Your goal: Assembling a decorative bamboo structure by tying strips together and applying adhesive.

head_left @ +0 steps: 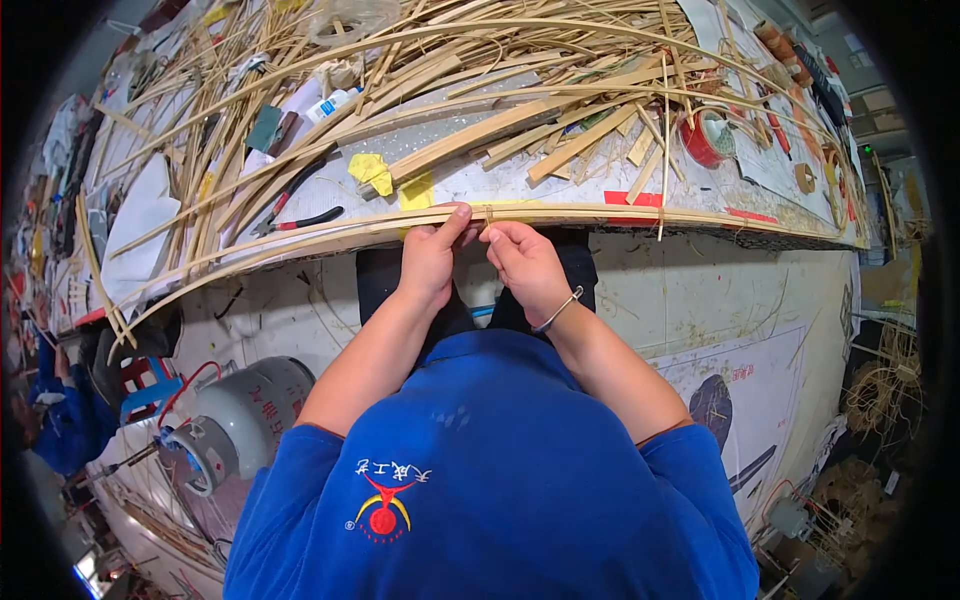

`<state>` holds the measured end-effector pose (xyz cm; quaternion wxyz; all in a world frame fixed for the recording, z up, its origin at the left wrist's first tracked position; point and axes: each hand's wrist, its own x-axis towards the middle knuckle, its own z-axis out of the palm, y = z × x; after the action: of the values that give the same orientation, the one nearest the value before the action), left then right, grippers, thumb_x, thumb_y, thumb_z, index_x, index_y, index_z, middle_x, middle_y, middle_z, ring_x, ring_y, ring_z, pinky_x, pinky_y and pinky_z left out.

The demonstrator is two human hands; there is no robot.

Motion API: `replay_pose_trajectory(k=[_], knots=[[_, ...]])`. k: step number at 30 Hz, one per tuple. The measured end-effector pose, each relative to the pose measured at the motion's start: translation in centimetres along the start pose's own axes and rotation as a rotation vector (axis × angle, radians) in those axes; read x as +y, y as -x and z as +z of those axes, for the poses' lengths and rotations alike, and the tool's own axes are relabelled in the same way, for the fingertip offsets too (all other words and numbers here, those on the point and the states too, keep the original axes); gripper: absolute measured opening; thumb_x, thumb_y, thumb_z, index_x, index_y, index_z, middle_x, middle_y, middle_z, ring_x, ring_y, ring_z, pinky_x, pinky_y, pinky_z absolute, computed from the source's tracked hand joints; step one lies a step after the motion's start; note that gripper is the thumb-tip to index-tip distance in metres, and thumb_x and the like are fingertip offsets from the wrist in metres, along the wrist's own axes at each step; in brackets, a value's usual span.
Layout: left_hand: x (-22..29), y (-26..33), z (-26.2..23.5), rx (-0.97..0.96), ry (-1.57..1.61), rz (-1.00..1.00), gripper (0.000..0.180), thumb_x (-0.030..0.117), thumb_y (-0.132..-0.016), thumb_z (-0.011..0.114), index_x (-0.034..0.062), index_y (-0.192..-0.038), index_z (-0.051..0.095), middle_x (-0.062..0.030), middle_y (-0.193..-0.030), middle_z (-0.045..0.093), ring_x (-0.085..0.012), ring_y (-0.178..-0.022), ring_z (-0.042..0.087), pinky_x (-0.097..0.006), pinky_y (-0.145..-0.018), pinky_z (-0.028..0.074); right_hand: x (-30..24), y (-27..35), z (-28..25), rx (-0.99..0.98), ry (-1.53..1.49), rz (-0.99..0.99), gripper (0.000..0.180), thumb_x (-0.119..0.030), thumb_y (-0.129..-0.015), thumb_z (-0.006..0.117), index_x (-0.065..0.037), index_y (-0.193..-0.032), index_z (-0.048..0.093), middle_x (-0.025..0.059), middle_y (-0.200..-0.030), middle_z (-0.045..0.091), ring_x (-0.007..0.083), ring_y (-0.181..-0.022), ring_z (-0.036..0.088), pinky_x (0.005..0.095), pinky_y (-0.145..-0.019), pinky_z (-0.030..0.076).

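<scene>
Both hands engaged on a bundle of long strips at the table's front edge

Nearest the wearer, below both hands, is a blue shirt with a small emblem. A bangle circles the right wrist.

The left hand is clamped on the bundle of long strips, thumb over the upper side, fingers partly hidden behind. Just beside it, the right hand has thumb and forefinger pinched together on a thin tie that crosses the strips. The bundle passes through the left hand's grip, runs well out to either side of both hands and bows toward its ends; to the left of the left hand the strips fan apart.

Left of the left hand, beyond the strips, pliers with dark handles lie on the white table. Near the left hand, farther from the wearer, sits crumpled yellow paper.

Well left of the left hand, a grey gas cylinder lies tilted.

Beyond both hands, a loose heap of pale strips covers much of the table. A red round container stands beyond and right of the right hand.
</scene>
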<state>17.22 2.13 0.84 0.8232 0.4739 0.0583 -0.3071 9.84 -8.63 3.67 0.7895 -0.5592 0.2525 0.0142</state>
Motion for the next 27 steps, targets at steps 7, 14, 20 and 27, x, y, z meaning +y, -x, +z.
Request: replay_pose_trajectory(k=[7,14,20,27], knots=[[0.8,0.1,0.2,0.011,-0.023,-0.007,0.021,0.018,-0.085,0.060,0.0022,-0.098,0.057,-0.0069,-0.088,0.062,-0.0144,-0.077,0.060,-0.027,-0.074,0.047,1.6,-0.7,0.2,-0.003,-0.040,-0.054,0.014,-0.014,-0.090,0.051,-0.003,-0.094,0.059,-0.0037,-0.065,0.050,0.0025,-0.052,0.039,0.0169,-0.046,0.032],[1.9,0.4,0.7,0.002,0.008,-0.068,0.019,0.018,-0.084,0.061,0.0052,-0.098,0.058,-0.0026,-0.089,0.061,-0.0107,-0.078,0.056,-0.024,-0.071,0.043,2.9,-3.0,-0.2,0.048,0.031,-0.174,0.016,-0.012,-0.088,0.053,-0.001,-0.093,0.063,-0.0016,-0.066,0.054,0.0045,-0.051,0.044,0.0182,-0.048,0.037],[3.0,1.0,1.2,0.001,-0.016,-0.115,0.021,0.021,-0.085,0.061,0.0064,-0.099,0.057,-0.0017,-0.090,0.060,-0.0092,-0.078,0.055,-0.022,-0.070,0.043,3.1,-4.2,-0.5,0.232,0.153,-0.354,0.016,-0.010,-0.084,0.056,0.000,-0.093,0.064,0.0038,-0.068,0.062,0.0089,-0.054,0.054,0.0232,-0.050,0.042],[3.0,0.9,1.0,-0.043,0.049,-0.166,0.020,0.016,-0.087,0.057,0.0046,-0.102,0.054,-0.0042,-0.096,0.059,-0.0140,-0.090,0.057,-0.026,-0.084,0.047,2.8,-4.6,-1.0,0.231,0.319,-0.252,0.019,-0.013,-0.082,0.058,0.003,-0.093,0.062,0.0125,-0.069,0.063,0.0133,-0.051,0.058,0.0270,-0.049,0.046]])
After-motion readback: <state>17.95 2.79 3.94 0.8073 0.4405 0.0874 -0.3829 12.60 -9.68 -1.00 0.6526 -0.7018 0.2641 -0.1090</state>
